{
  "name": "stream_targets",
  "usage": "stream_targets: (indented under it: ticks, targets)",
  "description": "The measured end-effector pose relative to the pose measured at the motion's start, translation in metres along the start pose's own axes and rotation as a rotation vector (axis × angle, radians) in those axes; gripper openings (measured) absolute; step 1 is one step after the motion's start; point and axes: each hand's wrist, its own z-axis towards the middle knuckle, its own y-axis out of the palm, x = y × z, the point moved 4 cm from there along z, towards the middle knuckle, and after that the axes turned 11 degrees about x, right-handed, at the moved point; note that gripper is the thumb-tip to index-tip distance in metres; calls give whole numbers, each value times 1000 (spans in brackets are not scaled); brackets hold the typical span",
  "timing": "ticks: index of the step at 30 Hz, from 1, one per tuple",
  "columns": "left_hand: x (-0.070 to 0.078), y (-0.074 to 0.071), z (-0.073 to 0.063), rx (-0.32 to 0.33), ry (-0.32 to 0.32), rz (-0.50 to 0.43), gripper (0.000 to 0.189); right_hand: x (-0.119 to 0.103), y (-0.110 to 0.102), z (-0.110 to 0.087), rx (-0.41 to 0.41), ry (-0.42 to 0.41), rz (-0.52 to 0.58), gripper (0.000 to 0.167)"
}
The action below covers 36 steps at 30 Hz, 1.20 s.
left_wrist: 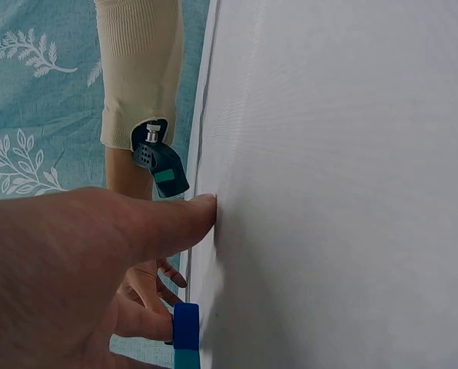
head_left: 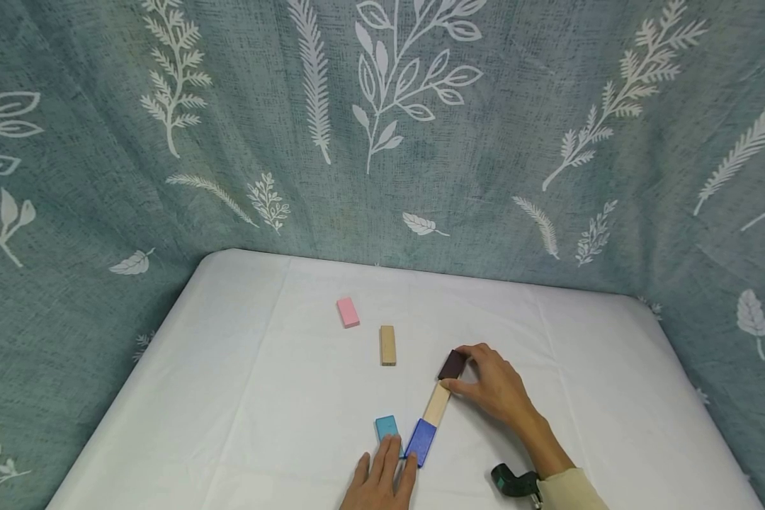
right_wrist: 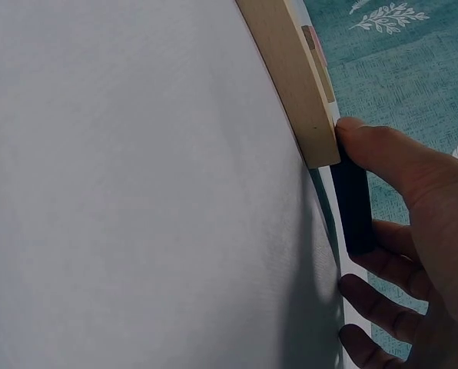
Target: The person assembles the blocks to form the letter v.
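My right hand [head_left: 500, 386] pinches a dark brown block [head_left: 452, 365] between thumb and forefinger, at its two ends. The block lies at the far end of a slanting row, against a plain wooden block [head_left: 436, 405]. A blue block [head_left: 421, 440] forms the near end of that row. In the right wrist view the dark block [right_wrist: 353, 204] looks almost black, and the other fingers are spread loosely below it. My left hand [head_left: 382, 478] has its fingers stretched out, fingertips over the near part of a light blue block [head_left: 387, 426] and at the blue block's near corner.
Farther back on the white-covered table [head_left: 293, 397] lie a pink block [head_left: 348, 312] and another plain wooden block [head_left: 388, 346]. A black wrist device [head_left: 513, 482] sticks out beside the right sleeve [head_left: 570, 490]. A leaf-patterned teal cloth [head_left: 331, 205] hangs behind the table.
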Motion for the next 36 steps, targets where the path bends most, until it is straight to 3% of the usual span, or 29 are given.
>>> stream_targets:
  ticks: [18, 36]
  targets:
    - [0, 2, 0, 21, 2, 13, 81, 1, 0, 1, -18, -38, -7, 70]
    - [0, 2, -1, 48, 4, 20, 79, 0, -1, 1, -48, -20, -8, 69]
